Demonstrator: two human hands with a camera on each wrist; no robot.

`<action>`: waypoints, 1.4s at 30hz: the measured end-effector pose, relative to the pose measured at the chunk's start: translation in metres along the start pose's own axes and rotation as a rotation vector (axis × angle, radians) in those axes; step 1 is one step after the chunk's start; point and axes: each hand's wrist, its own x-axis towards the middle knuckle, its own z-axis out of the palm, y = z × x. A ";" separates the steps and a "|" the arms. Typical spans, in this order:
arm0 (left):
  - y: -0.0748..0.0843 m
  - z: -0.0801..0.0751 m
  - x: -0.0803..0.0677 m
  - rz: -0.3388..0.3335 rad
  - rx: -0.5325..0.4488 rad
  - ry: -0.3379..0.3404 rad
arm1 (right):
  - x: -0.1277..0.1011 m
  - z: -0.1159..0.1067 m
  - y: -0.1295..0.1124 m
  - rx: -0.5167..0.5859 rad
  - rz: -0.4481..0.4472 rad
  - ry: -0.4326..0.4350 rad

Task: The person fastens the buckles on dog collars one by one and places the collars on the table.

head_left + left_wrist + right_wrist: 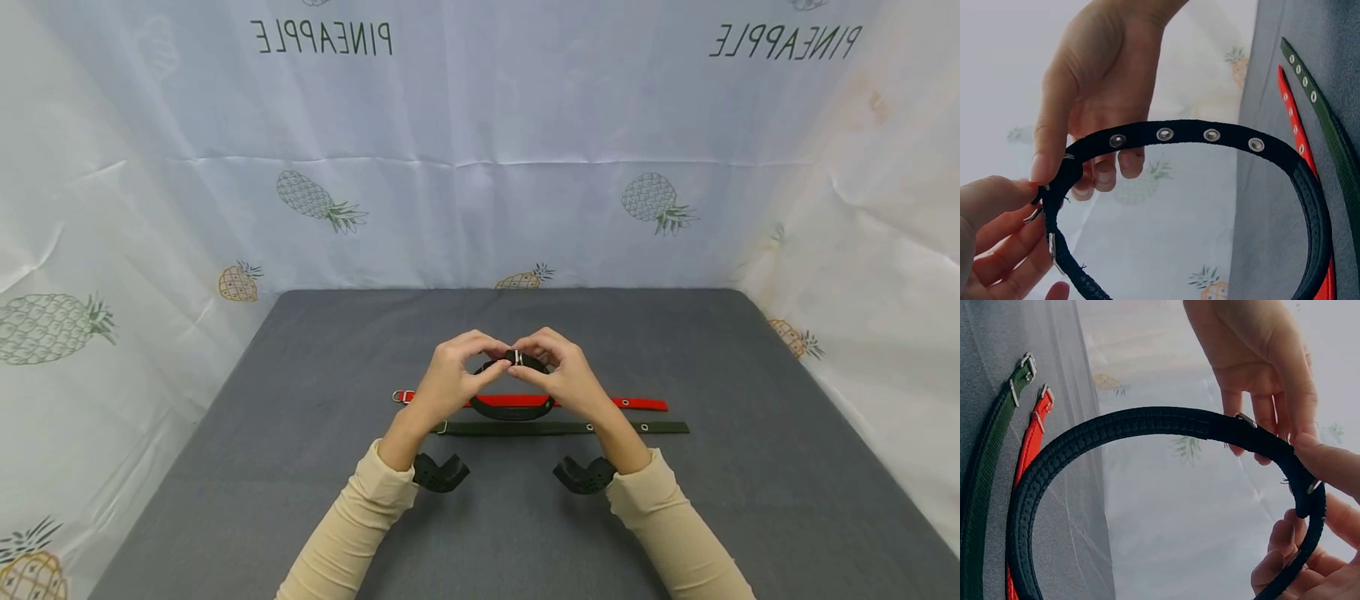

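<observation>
Grey table (300, 433) walled by pineapple-print sheets (480, 167). Above it, looped black collar (517, 400), pinched at its buckle (517, 357) by left hand (450, 375) and right hand (562, 375), fingertips curled tight. Behind, flat: red collar (637, 403), green collar (570, 428).

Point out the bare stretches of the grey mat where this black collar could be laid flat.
Free: the mat left of the left hand, the strip behind both hands up to the backdrop, and the right side past the strap ends. Crowded: the middle, where the red collar and green collar lie beneath the black collar and right hand.
</observation>
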 end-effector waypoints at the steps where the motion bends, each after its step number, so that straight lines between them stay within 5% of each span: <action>1: 0.000 0.000 0.000 -0.001 -0.004 0.000 | 0.000 0.000 0.000 -0.001 0.000 -0.002; 27: -0.008 -0.001 -0.007 -0.097 -0.024 -0.024 | 0.001 -0.001 0.006 0.124 0.100 -0.101; 42: -0.010 -0.015 -0.006 -0.153 -0.180 0.050 | 0.000 -0.006 0.009 0.219 0.103 -0.090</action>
